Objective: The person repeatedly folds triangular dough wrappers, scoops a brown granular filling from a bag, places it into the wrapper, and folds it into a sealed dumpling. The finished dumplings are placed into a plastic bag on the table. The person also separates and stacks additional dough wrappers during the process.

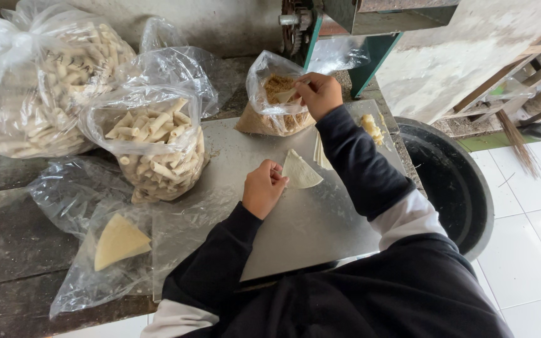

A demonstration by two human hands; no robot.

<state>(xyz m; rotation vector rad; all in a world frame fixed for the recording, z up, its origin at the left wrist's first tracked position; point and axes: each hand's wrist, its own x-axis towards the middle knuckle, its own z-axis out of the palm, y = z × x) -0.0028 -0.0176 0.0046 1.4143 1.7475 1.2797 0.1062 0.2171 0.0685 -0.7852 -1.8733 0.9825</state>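
Left hand (263, 188) pinches 1 triangular wrapper (300, 171) on the metal sheet (308, 231); right hand (318, 94), arm outstretched, grips a small scoop (286, 95) over the filling bag (273, 100).

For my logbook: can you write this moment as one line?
left hand: holds wrapper on tray | right hand: scoops filling from bag

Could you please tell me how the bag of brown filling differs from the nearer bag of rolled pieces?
The filling bag holds loose brown crumbs; the roll bag holds pale rolled tubes. The right hand reaches into the filling bag; no hand touches the roll bag. The roll bag looks fuller. Both are clear plastic, open-topped.
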